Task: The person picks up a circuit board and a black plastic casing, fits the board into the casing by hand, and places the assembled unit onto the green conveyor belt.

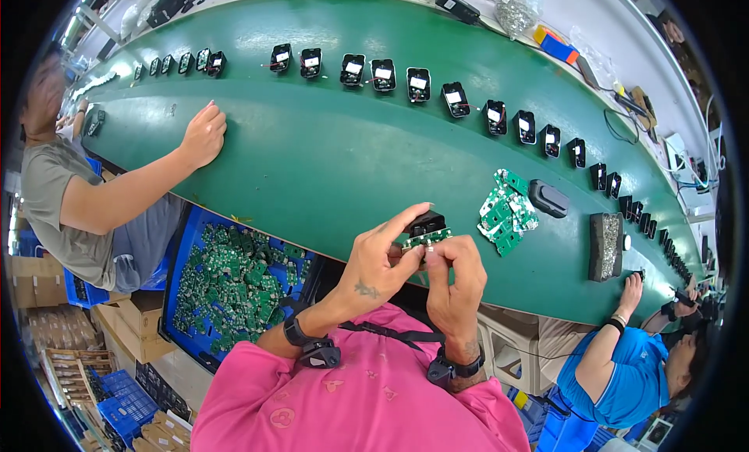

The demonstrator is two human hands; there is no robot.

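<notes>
Close in front of my chest, at the table's near edge, my left hand [381, 257] is wrapped round a small black plastic housing [426, 220]. A green circuit board [431, 237] sits at the housing's near side, partly covered by my fingers. My right hand [457, 279] is closed, with thumb and fingertips pinching the board's near edge. Whether the board is seated in the housing or only held against it, I cannot tell. To the right, a loose pile of green circuit boards [505, 214] lies on the table beside a closed black case [549, 198].
A curved row of open black housings [418, 84] runs along the green table [328, 155]. A blue bin [173, 292] full of circuit boards stands at lower left. A dark open box [605, 247] lies at right. One co-worker [58, 186] sits left, another [624, 374] right.
</notes>
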